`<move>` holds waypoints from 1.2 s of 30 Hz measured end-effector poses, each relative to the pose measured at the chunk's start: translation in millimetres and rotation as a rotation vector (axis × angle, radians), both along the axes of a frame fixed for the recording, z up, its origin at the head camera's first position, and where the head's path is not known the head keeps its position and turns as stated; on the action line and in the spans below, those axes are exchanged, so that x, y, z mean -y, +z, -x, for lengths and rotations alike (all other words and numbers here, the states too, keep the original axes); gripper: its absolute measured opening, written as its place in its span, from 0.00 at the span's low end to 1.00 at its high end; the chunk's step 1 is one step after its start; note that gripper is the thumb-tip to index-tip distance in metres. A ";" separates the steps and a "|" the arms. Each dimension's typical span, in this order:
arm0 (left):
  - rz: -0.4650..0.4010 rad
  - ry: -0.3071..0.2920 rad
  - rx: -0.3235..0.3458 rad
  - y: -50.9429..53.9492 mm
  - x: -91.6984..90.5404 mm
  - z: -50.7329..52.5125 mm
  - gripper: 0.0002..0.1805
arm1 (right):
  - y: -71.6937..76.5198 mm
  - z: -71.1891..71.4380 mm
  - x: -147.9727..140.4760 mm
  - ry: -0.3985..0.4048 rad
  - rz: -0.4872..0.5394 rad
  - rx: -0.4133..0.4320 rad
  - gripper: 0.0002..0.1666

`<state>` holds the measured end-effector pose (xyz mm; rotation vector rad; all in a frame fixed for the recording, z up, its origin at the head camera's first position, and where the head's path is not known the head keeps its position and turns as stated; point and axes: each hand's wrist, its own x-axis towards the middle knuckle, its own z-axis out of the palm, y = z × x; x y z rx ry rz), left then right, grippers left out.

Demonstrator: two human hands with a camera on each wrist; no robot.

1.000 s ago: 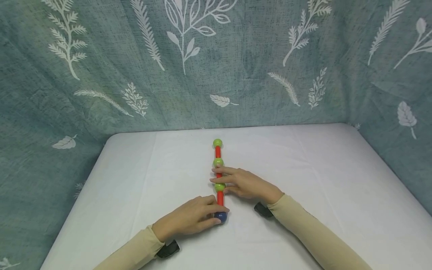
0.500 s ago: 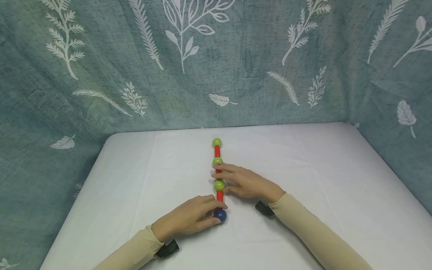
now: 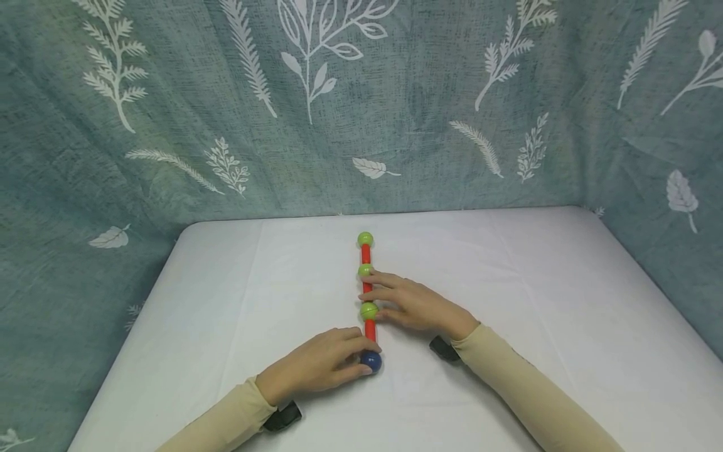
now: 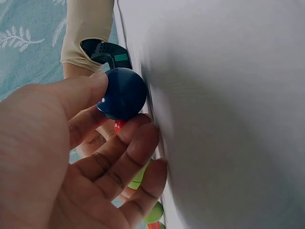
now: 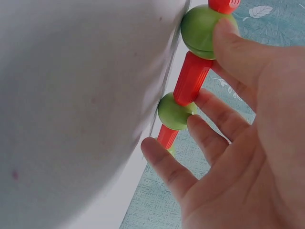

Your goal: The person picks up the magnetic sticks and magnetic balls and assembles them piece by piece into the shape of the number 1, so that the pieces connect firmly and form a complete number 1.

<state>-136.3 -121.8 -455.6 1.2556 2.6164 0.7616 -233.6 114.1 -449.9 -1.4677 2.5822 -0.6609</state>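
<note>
A straight chain of magnetic balls and red sticks lies along the middle of the table. At its near end is a blue ball [image 3: 373, 362], which my left hand [image 3: 316, 362] pinches between thumb and index finger; in the left wrist view the thumb presses the blue ball [image 4: 125, 93]. My right hand [image 3: 415, 304] straddles the chain, thumb on the nearest green ball [image 3: 369, 311] and index finger across the red stick [image 3: 368, 289] beyond it. Its other fingers spread loosely near the middle green ball [image 3: 365, 270]. Another green ball [image 3: 365, 238] forms the far end.
A white cloth covers the table [image 3: 480, 251], whose rounded far edge meets a green leaf-patterned curtain [image 3: 418, 150]. Black wrist cameras sit under the left wrist [image 3: 282, 417] and the right wrist [image 3: 443, 349].
The right hand's fingers have drawn slightly back to the right, showing more of the nearest green ball. The left index finger has shifted slightly off the blue ball's top. The chain stays nearly in place.
</note>
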 end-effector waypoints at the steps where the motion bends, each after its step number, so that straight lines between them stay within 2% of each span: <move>1: 0.002 0.000 0.001 0.1 -0.3 0.0 0.18 | 0.0 -0.1 0.0 -0.003 -0.002 -0.004 0.25; 14: 0.008 0.005 -0.002 0.8 -1.6 1.0 0.18 | 0.2 0.7 0.0 0.005 0.017 -0.032 0.25; 21: 0.007 0.000 0.004 0.9 -1.2 1.3 0.18 | 0.7 -0.1 0.3 0.019 0.026 -0.021 0.25; 27: 0.025 0.023 0.011 1.0 -0.8 0.4 0.22 | -0.5 -0.1 -0.6 0.019 0.015 -0.033 0.25; 32: 0.007 0.053 0.008 7.4 2.7 1.3 0.22 | 2.9 -1.8 -5.6 -0.005 0.028 -0.066 0.27; 36: -0.010 0.128 -0.069 21.3 14.0 8.1 0.19 | 9.1 -1.6 -17.4 -0.065 0.035 -0.112 0.30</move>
